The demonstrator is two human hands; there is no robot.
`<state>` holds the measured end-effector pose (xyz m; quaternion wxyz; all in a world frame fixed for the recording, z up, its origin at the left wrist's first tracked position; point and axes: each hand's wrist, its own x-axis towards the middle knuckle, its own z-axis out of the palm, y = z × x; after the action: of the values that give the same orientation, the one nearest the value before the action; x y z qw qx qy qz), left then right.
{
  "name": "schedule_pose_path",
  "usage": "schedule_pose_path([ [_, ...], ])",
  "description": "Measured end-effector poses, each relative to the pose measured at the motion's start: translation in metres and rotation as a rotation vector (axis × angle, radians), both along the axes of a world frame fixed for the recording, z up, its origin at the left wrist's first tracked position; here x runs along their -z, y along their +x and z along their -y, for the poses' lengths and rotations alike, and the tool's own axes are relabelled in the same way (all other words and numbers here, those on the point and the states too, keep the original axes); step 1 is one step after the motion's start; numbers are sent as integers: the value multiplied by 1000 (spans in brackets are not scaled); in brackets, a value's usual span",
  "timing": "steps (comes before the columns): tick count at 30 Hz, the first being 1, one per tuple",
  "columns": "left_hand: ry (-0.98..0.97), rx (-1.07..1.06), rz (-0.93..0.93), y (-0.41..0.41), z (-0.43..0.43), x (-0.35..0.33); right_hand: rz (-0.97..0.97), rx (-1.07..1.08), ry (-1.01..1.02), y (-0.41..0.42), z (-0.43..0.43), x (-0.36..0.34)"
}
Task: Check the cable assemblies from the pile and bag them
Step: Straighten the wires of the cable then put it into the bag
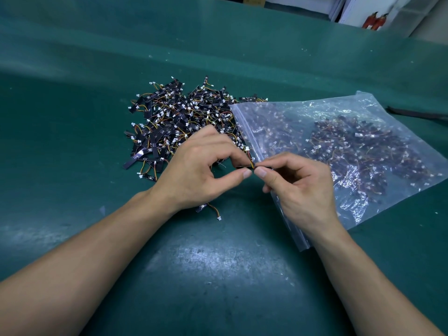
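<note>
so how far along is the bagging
Partway. Done: the bag already holds many pieces. In hand: the left hand and right hand pinch one assembly between them beside the bag's mouth. Left: a large pile waits unbagged, plus a stray by the left wrist.

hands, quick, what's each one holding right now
Left hand: pinches one end of a cable assembly.
Right hand: pinches the other end of the same cable assembly.
</note>
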<state>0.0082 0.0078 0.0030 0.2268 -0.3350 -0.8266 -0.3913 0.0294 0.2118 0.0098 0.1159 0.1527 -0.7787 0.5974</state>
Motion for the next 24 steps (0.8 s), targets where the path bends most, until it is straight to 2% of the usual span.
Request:
schedule_pose_path([
  [6,-20,-11,-17,-2,0,1,-17,54,73,1,-1,2],
  [12,9,-71,19,-4,2,3,-73,194,432,-5,-13,-1],
  [15,8,-92,49,-5,3,4,-45,209,524,-9,-18,-1],
  [21,-4,-114,113,-4,6,4,24,267,409,-15,-24,1],
  [24,-77,-97,110,-5,6,3,57,268,355,-17,-25,1],
])
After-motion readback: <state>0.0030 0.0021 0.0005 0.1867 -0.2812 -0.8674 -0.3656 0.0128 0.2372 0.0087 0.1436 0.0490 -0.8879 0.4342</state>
